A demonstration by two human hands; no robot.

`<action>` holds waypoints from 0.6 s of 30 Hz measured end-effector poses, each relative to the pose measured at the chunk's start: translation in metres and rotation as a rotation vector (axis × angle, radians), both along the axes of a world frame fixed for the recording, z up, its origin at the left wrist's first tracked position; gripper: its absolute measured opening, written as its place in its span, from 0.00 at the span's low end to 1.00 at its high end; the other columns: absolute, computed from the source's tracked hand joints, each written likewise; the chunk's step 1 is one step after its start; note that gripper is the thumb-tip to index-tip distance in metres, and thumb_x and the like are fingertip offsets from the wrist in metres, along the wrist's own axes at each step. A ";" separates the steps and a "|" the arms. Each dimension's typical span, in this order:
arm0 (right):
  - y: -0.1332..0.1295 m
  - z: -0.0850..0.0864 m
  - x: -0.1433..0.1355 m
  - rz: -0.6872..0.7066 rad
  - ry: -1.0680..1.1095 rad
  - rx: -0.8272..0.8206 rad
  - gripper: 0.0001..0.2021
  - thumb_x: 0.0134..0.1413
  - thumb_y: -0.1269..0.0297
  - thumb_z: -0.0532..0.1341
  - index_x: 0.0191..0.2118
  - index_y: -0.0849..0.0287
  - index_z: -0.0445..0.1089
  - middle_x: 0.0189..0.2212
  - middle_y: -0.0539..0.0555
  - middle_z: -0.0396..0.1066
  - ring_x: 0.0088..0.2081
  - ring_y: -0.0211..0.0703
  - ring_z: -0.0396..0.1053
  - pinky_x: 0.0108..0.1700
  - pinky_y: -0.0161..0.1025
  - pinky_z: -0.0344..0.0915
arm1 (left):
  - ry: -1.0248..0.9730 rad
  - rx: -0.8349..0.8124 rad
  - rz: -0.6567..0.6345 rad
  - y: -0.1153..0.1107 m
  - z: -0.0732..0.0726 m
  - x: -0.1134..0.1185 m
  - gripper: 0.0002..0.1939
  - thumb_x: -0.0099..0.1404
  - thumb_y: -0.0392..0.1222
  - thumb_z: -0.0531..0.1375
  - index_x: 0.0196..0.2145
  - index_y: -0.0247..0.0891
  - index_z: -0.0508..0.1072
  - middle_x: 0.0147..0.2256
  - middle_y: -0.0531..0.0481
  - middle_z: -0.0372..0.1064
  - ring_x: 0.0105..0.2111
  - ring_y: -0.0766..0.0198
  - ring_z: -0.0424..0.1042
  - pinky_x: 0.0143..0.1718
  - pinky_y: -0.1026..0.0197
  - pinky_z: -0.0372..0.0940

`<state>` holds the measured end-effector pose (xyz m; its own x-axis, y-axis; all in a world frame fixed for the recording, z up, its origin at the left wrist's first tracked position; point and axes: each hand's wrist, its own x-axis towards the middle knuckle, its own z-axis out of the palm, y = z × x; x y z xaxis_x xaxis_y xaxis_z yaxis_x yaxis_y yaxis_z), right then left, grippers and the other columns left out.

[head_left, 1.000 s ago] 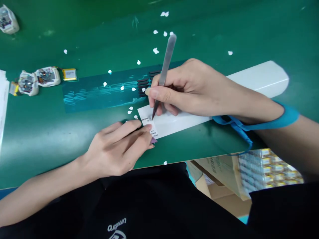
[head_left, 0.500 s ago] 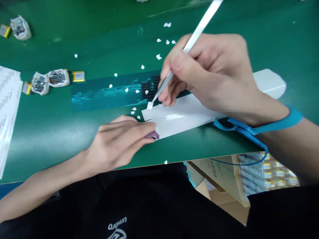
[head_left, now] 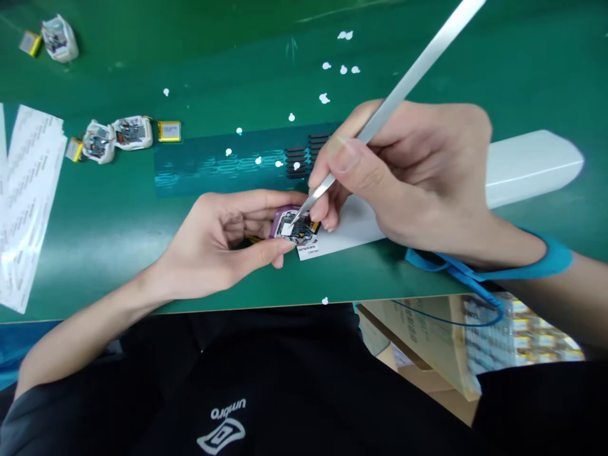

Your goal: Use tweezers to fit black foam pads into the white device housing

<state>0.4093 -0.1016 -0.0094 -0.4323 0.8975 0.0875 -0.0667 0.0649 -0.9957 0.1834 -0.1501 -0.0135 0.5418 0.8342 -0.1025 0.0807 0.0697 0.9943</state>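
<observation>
My left hand [head_left: 223, 247] holds a small purple-edged device [head_left: 299, 228] between thumb and fingers, its circuit board facing up. My right hand [head_left: 403, 164] grips metal tweezers [head_left: 403, 82] like a pen. The tweezer tips touch or hover just over a small white square piece [head_left: 287, 228] on the board; which of the two cannot be made out. Beneath the device and my right hand lies a long white strip [head_left: 361, 221] with print at its left end. A blue band is around my right wrist.
Black strips [head_left: 297, 163] lie on a blue film [head_left: 204, 164] behind the hands. White dots are scattered around. Opened devices [head_left: 133, 132] with yellow batteries [head_left: 170, 131] and printed sheets [head_left: 35, 202] are at left. An open carton [head_left: 427, 335] stands below the table edge.
My left hand has turned over, bringing the device's board face up. The tweezers have moved from the white strip's edge to the board, with the white piece at their tips.
</observation>
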 end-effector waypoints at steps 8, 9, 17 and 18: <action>-0.002 -0.009 0.002 0.039 0.086 0.164 0.15 0.73 0.59 0.69 0.34 0.62 0.76 0.24 0.48 0.78 0.22 0.30 0.74 0.24 0.27 0.70 | 0.015 -0.033 0.043 -0.003 -0.001 0.002 0.17 0.73 0.35 0.70 0.57 0.38 0.78 0.41 0.46 0.86 0.37 0.52 0.89 0.46 0.52 0.87; -0.002 -0.009 0.003 0.042 0.081 0.175 0.15 0.73 0.59 0.68 0.35 0.63 0.76 0.24 0.48 0.78 0.22 0.30 0.74 0.24 0.27 0.71 | 0.014 -0.039 0.043 -0.003 -0.001 0.002 0.17 0.73 0.35 0.70 0.58 0.37 0.78 0.42 0.46 0.86 0.38 0.51 0.89 0.46 0.52 0.87; -0.005 -0.004 0.001 -0.003 -0.001 0.131 0.20 0.69 0.48 0.69 0.33 0.61 0.75 0.23 0.45 0.76 0.22 0.29 0.73 0.24 0.28 0.70 | -0.083 -0.166 0.144 -0.007 0.003 0.010 0.16 0.70 0.34 0.73 0.55 0.35 0.82 0.41 0.46 0.87 0.41 0.49 0.89 0.49 0.54 0.86; -0.005 -0.004 0.001 -0.001 0.000 0.136 0.20 0.69 0.48 0.69 0.33 0.61 0.75 0.23 0.46 0.76 0.22 0.29 0.73 0.24 0.28 0.70 | -0.090 -0.169 0.147 -0.007 0.003 0.011 0.16 0.70 0.33 0.72 0.54 0.35 0.82 0.41 0.47 0.87 0.41 0.49 0.89 0.49 0.54 0.86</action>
<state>0.4100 -0.1064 -0.0138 -0.4317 0.8776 0.2085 -0.0664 0.1996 -0.9776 0.1944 -0.1573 -0.0104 0.4291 0.8799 -0.2041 -0.0307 0.2401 0.9703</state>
